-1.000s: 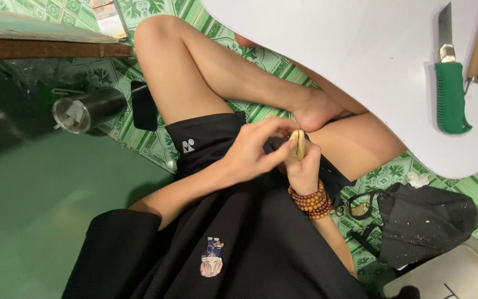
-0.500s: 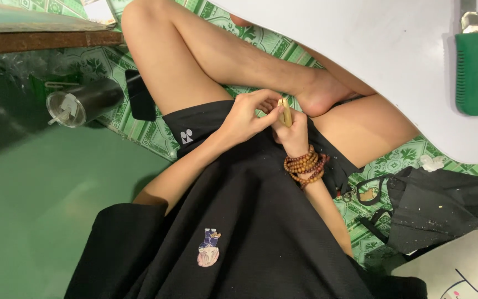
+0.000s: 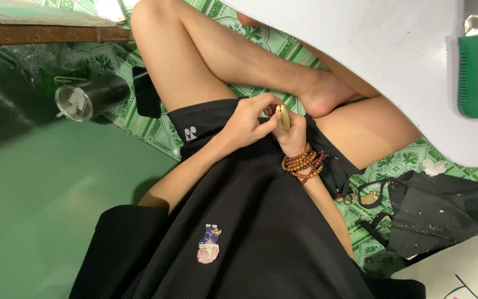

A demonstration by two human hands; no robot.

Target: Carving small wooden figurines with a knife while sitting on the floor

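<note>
I sit cross-legged on a green patterned mat (image 3: 149, 134) in a black shirt and black shorts. Both hands meet in my lap beside my bare foot (image 3: 327, 94). My right hand (image 3: 293, 135), with brown bead bracelets (image 3: 304, 162) on its wrist, is closed around a small pale wooden piece (image 3: 283, 117) that stands upright. My left hand (image 3: 250, 120) comes in from the left, and its fingertips pinch the same piece near the top. I cannot tell whether a small tool is hidden between the fingers.
A white board (image 3: 394, 66) covers the upper right and carries a green-handled tool (image 3: 474, 75). A dark lidded cup with a straw (image 3: 87, 98) and a black phone (image 3: 146, 94) lie left of my knee. A black bag (image 3: 438, 213) lies at the right, and a wooden plank (image 3: 45, 34) at the top left.
My hands stay together on the wooden piece, with the left fingers shifting slightly on it. The view has drifted, so my hands and legs sit a little higher in the picture.
</note>
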